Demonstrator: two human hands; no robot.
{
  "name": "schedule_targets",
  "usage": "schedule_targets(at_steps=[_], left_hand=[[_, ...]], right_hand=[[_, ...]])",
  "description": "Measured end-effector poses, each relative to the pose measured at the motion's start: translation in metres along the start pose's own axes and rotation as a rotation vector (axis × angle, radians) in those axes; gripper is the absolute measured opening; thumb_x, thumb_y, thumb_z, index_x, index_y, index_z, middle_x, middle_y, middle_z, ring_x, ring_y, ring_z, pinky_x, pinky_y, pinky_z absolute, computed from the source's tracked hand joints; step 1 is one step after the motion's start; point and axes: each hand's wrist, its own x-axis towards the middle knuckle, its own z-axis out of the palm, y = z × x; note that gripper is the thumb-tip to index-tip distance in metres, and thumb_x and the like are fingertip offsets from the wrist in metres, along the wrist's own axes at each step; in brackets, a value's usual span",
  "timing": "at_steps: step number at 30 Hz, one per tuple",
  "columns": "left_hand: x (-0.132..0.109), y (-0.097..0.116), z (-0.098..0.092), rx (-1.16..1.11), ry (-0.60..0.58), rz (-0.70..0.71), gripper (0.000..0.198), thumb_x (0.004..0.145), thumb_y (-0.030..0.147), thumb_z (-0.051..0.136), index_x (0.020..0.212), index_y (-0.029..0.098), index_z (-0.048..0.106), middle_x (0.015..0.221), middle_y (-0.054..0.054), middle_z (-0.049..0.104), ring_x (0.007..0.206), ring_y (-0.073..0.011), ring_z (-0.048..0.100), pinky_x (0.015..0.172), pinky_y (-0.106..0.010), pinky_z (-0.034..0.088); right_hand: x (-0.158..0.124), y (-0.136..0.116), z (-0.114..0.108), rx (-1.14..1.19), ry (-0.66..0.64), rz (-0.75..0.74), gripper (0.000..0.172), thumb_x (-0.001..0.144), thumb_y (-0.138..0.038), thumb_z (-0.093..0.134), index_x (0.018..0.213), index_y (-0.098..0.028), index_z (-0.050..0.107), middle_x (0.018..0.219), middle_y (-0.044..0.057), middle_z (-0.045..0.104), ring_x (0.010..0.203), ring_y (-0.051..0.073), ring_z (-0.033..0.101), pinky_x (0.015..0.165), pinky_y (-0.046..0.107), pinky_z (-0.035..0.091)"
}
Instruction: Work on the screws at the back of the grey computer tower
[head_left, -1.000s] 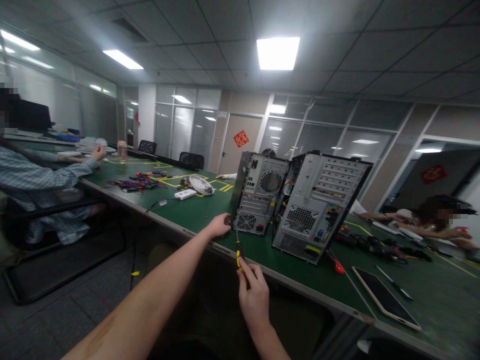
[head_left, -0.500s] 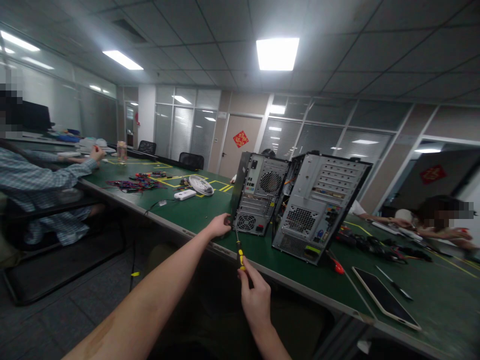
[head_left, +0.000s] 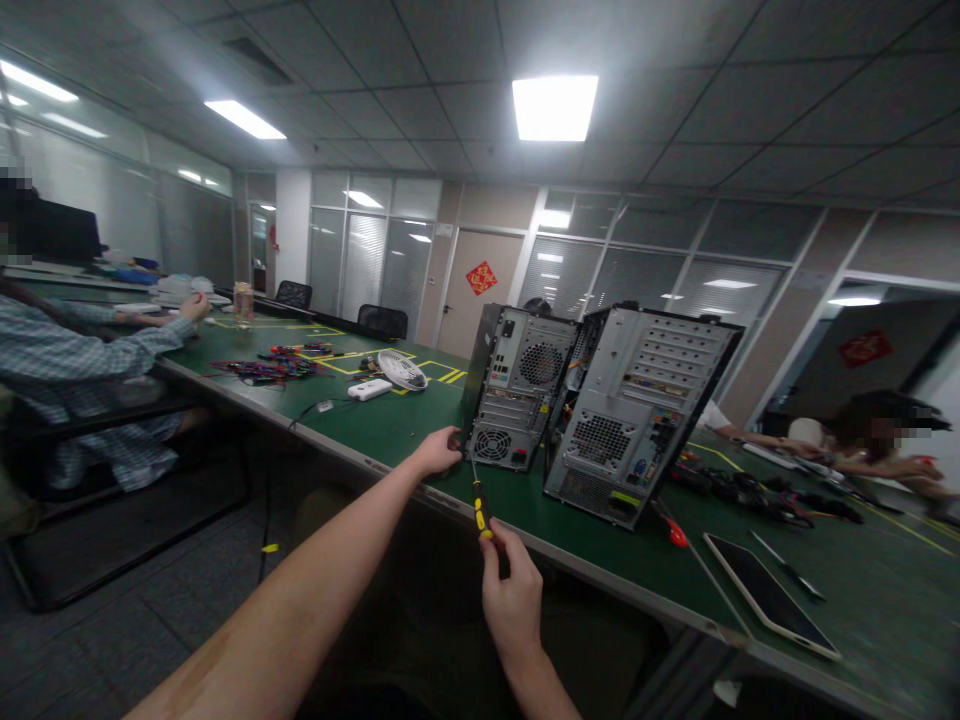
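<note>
Right fingers [head_left: 496, 548] pinched together on the rear end of the black-and-yellow screwdriver [head_left: 480, 510]; right hand [head_left: 514, 602] low, in front of the desk [head_left: 390, 425] edge. Shaft tilted up and away from the fingers, tip at the lower left rear corner of the nearer computer case [head_left: 517, 395]; exact contact too small to tell. Left fingers [head_left: 453, 441] curled against that same corner, just left of the tip; gripping or only bracing, cannot tell. Left hand [head_left: 437, 453] over the desk edge, forearm stretched in from lower left. Case upright, rear panel toward the camera. Just right of it, a second case [head_left: 641, 400], also upright, close beside. Further right on the desk: red-handled tool [head_left: 677, 536], flat tablet [head_left: 772, 598]. Further left: white round fan-like part [head_left: 403, 368], tangle of coloured cables [head_left: 262, 368]. Far left, a seated person's checked sleeve [head_left: 90, 345]; far right, another person's arms [head_left: 862, 462] on the desk.
</note>
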Motion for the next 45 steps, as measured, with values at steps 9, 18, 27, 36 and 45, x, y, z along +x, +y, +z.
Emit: schedule_targets(at_steps=[9, 18, 27, 36, 45], left_hand=[[0.0013, -0.0019, 0.0006, -0.008, 0.004, 0.006, 0.062, 0.071, 0.011, 0.067, 0.133, 0.014, 0.06, 0.105, -0.008, 0.074, 0.095, -0.0191, 0.07, 0.086, -0.025, 0.053], [-0.0009, 0.0015, -0.0014, 0.001, -0.005, 0.008, 0.062, 0.072, 0.01, 0.067, 0.134, 0.013, 0.059, 0.106, -0.009, 0.074, 0.094, -0.0189, 0.07, 0.085, -0.025, 0.053], [-0.0004, 0.0015, -0.0006, -0.007, -0.001, -0.006, 0.062, 0.071, 0.01, 0.068, 0.133, 0.014, 0.06, 0.105, -0.008, 0.074, 0.094, -0.0187, 0.07, 0.085, -0.024, 0.053], [-0.0011, 0.0018, -0.0016, 0.002, -0.004, 0.007, 0.062, 0.072, 0.011, 0.067, 0.134, 0.012, 0.059, 0.106, -0.008, 0.074, 0.095, -0.0185, 0.07, 0.085, -0.024, 0.052], [0.0, 0.0004, -0.0005, -0.005, -0.004, -0.001, 0.062, 0.073, 0.011, 0.067, 0.134, 0.012, 0.058, 0.107, -0.008, 0.074, 0.094, -0.018, 0.07, 0.084, -0.023, 0.052]], right_hand=[[0.002, -0.0048, -0.003, -0.033, 0.007, -0.044, 0.023, 0.098, -0.027, 0.055, 0.113, -0.02, 0.072, 0.096, 0.008, 0.069, 0.087, 0.019, 0.067, 0.079, 0.03, 0.055], [0.0012, -0.0035, -0.0027, -0.034, 0.0, -0.029, 0.025, 0.098, -0.029, 0.056, 0.114, -0.019, 0.073, 0.089, 0.006, 0.066, 0.074, 0.016, 0.062, 0.07, 0.027, 0.053], [0.0, -0.0007, -0.0001, -0.041, 0.031, -0.029, 0.027, 0.098, -0.029, 0.058, 0.117, -0.02, 0.074, 0.088, 0.005, 0.062, 0.067, 0.014, 0.058, 0.066, 0.025, 0.051], [-0.0003, 0.0005, -0.0009, -0.033, 0.026, -0.052, 0.03, 0.099, -0.025, 0.053, 0.123, -0.022, 0.072, 0.094, 0.006, 0.065, 0.086, 0.017, 0.065, 0.08, 0.027, 0.052], [-0.0008, 0.0017, -0.0008, -0.039, -0.015, 0.002, 0.024, 0.095, -0.031, 0.063, 0.112, -0.017, 0.074, 0.08, 0.002, 0.062, 0.058, 0.011, 0.052, 0.059, 0.024, 0.047]])
